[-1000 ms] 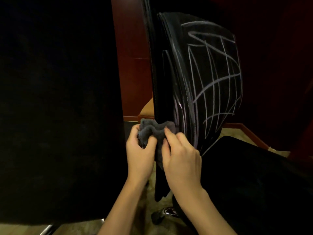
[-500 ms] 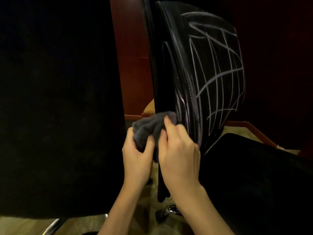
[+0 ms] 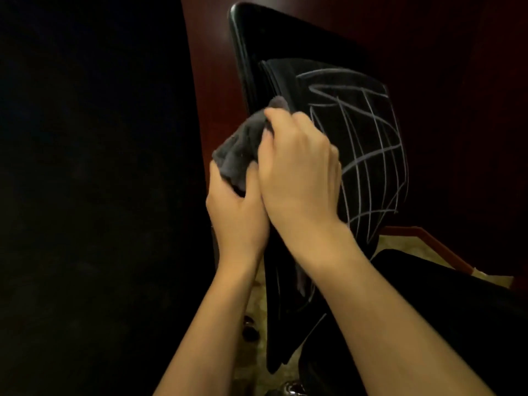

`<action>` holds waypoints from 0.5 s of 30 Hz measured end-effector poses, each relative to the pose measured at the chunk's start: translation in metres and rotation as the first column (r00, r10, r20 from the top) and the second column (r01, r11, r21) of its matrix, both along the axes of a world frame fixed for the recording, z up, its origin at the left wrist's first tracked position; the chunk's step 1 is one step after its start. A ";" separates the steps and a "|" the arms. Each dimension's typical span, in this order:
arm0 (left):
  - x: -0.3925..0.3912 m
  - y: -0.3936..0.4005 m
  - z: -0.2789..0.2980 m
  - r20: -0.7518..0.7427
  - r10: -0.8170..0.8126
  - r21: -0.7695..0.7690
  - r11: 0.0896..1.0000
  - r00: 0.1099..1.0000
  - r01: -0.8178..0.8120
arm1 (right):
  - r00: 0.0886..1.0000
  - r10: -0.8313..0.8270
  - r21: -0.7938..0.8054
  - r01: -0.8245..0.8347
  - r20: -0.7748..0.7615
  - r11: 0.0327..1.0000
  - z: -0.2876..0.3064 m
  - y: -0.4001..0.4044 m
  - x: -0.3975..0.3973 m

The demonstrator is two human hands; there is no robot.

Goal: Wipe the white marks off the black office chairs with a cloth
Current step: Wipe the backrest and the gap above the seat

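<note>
A black office chair's backrest (image 3: 285, 52) stands edge-on in front of me, its pad crossed by white marks (image 3: 368, 155) like a net. A bunched grey cloth (image 3: 240, 147) lies against the backrest's left edge. My left hand (image 3: 237, 215) grips the cloth from below. My right hand (image 3: 300, 172) curls over its upper part, fingers pinching it against the chair. The chair's black seat (image 3: 428, 310) spreads out at the lower right.
A second black chair back (image 3: 94, 181) fills the whole left side, close to my left arm. Dark red wood panelling (image 3: 211, 87) stands behind. Patterned floor (image 3: 257, 298) and a chrome chair base (image 3: 291, 388) show below.
Both hands have moved up the backrest's edge with the cloth, from near its lower part to about mid-height. The view has tilted so the chair's top edge shows.
</note>
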State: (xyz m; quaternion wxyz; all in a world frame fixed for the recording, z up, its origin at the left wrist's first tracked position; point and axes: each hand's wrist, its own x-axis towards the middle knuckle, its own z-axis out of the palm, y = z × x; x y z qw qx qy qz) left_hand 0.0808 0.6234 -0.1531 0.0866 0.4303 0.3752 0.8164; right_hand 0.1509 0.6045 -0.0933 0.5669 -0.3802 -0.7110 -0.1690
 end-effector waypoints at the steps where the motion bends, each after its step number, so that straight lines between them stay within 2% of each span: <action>1: 0.001 0.003 0.006 0.004 0.027 -0.010 1.000 1.000 -0.027 | 0.998 -0.022 -0.059 0.025 0.057 0.998 0.008 0.005 -0.001; 5: -0.003 0.001 -0.007 -0.008 -0.016 -0.068 0.998 1.000 0.015 | 0.980 -0.040 -0.224 0.084 0.194 0.971 -0.001 0.003 0.003; 11: -0.013 -0.012 -0.048 -0.139 -0.062 -0.139 0.989 0.988 0.042 | 0.992 -0.001 -0.355 0.047 0.128 0.934 -0.057 -0.008 0.010; 15: -0.015 -0.020 -0.076 -0.171 -0.107 -0.194 0.978 0.979 0.073 | 0.992 0.019 -0.410 0.034 0.124 0.911 -0.097 -0.006 0.014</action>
